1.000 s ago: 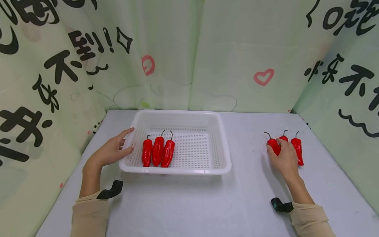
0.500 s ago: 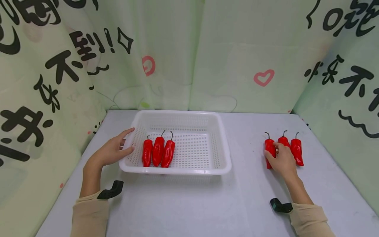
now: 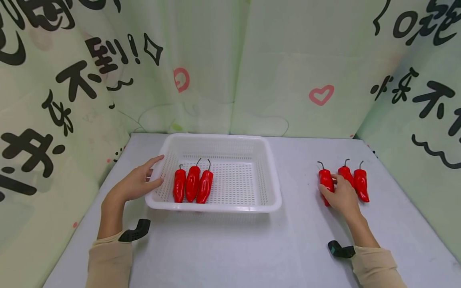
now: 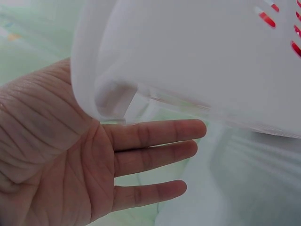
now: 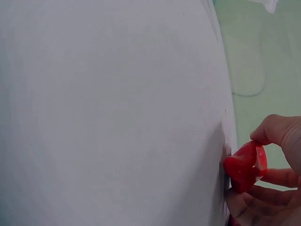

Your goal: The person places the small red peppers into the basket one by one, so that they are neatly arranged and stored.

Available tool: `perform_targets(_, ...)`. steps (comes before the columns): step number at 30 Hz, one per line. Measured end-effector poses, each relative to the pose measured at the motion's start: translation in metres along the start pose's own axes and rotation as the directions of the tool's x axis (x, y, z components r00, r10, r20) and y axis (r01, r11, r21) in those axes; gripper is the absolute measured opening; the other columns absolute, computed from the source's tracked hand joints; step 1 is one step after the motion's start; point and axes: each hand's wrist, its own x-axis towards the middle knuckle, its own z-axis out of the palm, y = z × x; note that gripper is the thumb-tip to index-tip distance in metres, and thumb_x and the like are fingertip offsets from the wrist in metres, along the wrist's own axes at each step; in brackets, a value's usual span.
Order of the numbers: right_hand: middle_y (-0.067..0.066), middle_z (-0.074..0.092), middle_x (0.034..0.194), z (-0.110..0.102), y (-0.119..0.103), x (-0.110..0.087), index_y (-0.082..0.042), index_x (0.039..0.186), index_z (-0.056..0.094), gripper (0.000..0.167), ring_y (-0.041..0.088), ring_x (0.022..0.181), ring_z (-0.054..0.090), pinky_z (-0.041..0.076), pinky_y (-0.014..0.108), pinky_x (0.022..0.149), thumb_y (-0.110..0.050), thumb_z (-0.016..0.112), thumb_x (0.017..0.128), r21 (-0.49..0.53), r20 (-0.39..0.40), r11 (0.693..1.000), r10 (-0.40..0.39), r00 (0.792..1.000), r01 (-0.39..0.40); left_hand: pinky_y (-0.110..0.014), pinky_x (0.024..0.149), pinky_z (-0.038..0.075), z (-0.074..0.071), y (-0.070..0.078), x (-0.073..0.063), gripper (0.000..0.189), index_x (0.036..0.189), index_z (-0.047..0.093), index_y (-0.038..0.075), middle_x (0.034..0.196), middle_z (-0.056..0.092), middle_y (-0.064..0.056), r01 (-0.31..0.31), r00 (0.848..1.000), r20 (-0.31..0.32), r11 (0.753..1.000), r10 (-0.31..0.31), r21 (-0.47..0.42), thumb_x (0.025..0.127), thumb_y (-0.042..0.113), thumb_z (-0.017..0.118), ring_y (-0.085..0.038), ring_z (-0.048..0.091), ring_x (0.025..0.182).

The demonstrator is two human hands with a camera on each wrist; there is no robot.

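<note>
A white plastic basket (image 3: 230, 208) with slotted walls stands left of centre on the table. My left hand (image 3: 138, 182) touches its left rim, with the fingers straight; in the left wrist view three straight fingers (image 4: 150, 157) extend beside the basket's outer wall (image 4: 188, 56). At the right, my right hand (image 3: 343, 196) pinches a red chili pepper (image 3: 325, 180) between thumb and fingers. The right wrist view shows that pepper (image 5: 245, 167) from its tip end. Close to this hand lie two more red peppers, one (image 3: 345, 173) partly covered by the hand, the other (image 3: 361, 185) to its right.
Inside the basket, three red peppers (image 3: 192, 184) lie side by side at the left, stems pointing back. The table (image 3: 230, 248) has a white cover. Pale green curtains (image 3: 281, 72) with black writing and hearts surround it at the back and both sides.
The pinched pepper has shifted left, away from the other two, together with my right hand. The left hand and the basket have stayed in place.
</note>
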Motion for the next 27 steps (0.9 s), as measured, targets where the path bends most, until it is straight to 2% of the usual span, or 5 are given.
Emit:
perform_targets(12, 0.038, 0.046, 0.139, -0.001, -0.007, 0.001, 0.013, 0.147, 0.036, 0.074, 0.053, 0.118, 0.047, 0.055, 0.066, 0.088, -0.016, 0.072, 0.089, 0.053, -0.04, 0.998, 0.026, 0.999, -0.024, -0.053, 0.087, 0.06, 0.0, 0.001, -0.001, 0.078, 0.163, 0.021, 0.009, 0.137, 0.058, -0.032, 0.002, 1.0, -0.004, 1.0, -0.002, -0.009, 0.099, 0.02, 0.065, -0.048, 0.062, 0.118)
perform_targets(27, 0.035, 0.049, 0.138, -0.01, -0.033, -0.005, 0.008, 0.148, 0.04, 0.07, 0.049, 0.113, 0.053, 0.06, 0.06, 0.078, -0.018, 0.072, 0.091, 0.097, -0.099, 0.994, -0.036, 0.994, 0.045, -0.053, 0.086, 0.06, 0.0, 0.001, -0.001, 0.08, 0.163, 0.02, 0.01, 0.139, 0.055, -0.032, 0.016, 1.0, -0.002, 1.0, -0.016, -0.008, 0.099, 0.022, 0.065, -0.05, 0.06, 0.121)
